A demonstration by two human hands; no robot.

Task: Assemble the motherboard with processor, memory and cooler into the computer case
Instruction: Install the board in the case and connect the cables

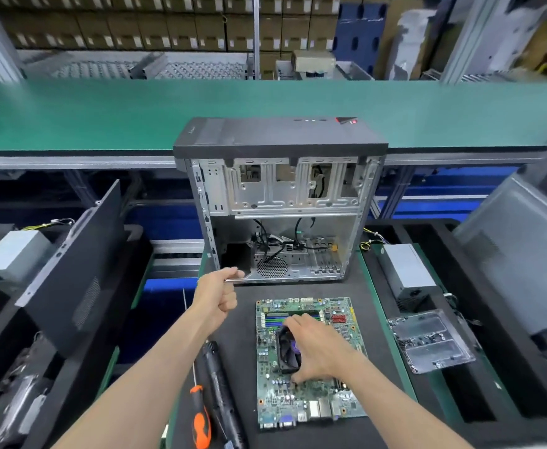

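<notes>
Head view, bottom of frame: orange-handled screwdriver and black electric driver lie side by side on the dark surface, just left of the board, nobody holding them.
Motherboard: motherboard lies flat at lower centre, port row toward the bottom edge, memory sticks seated at its far end.
Right hand: right hand comes down over the cooler, fingers curled round the fan housing, thumb at its near edge. That grip is closed on the cooler.
Left hand: left hand, left of centre, is fisted round the near edge rail of the computer case, steadying it.
Case: side open toward the viewer, loose cables draped inside, board bay looks bare.
Right of frame: clear plastic tray with small parts, power supply behind it.
Step in hand: by my read, taking hold of the populated board by its cooler for the lift.
Next move calls for: a level lift, cables kept clear, ports led toward the rear opening, which cannot be made out from here.
</notes>
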